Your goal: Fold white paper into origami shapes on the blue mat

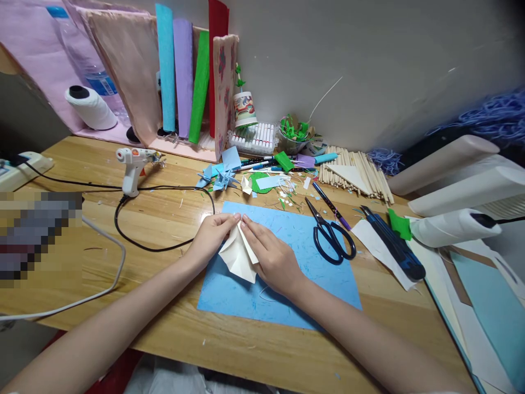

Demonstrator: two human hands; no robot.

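A creased piece of cream paper (238,257), partly folded, is held between my two hands above a blue sheet (328,295). My left hand (215,232) pinches its top left edge between thumb and fingers. Against the right side of the paper presses my right hand (274,254), with its fingertips meeting the left ones at the top point. Part of the paper is hidden behind the right fingers. Black-handled scissors (331,235) lie on the blue sheet, to the right of my hands.
A white glue gun (133,167) with its black cable stands at the left. Behind the sheet lie blue folded paper pieces (223,178), scraps and wooden sticks (356,175). A utility knife (394,243), a pen (331,205) and a thread spool (455,229) are on the right.
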